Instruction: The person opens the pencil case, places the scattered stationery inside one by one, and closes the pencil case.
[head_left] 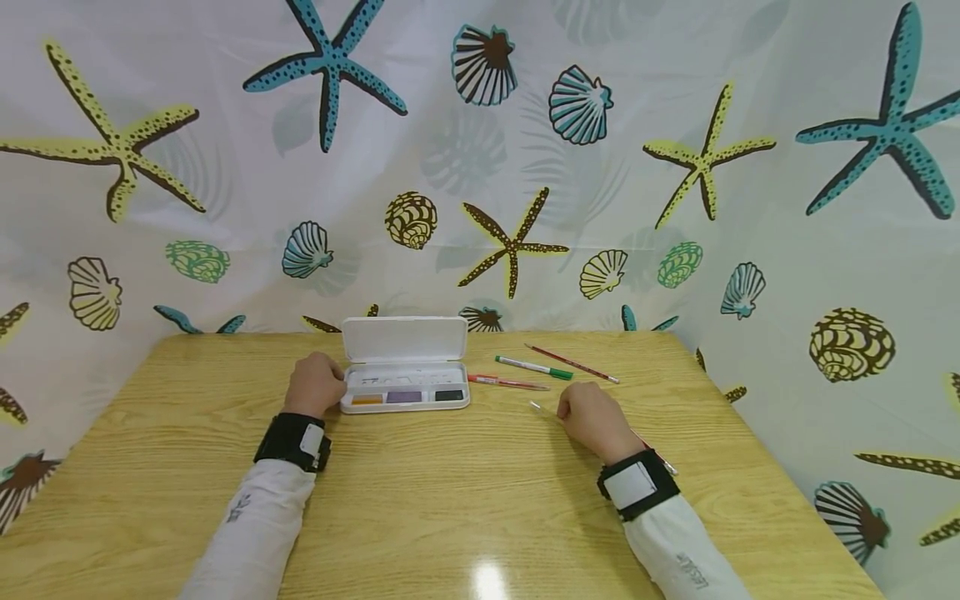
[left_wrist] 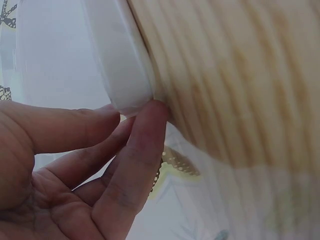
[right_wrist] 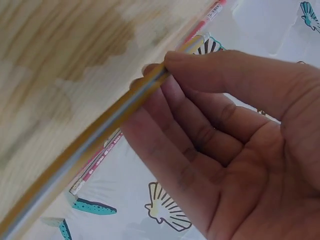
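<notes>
On the counter (head_left: 420, 500), the end of an open white case (head_left: 405, 342) is pinched between the curled fingers and thumb of the left hand (head_left: 313, 385). By the right hand (head_left: 597, 421), a slim striped shaft (right_wrist: 75, 155), blurred but perhaps a pencil, is pinched between thumb and fingers, projecting past both sides.

Here's the wooden table (head_left: 420, 492), glare (head_left: 489, 579) gleaming at its near edge; white cloth (head_left: 360, 183) spans the far side, starfish (head_left: 332, 62) and shells (head_left: 581, 106) everywhere!
</notes>
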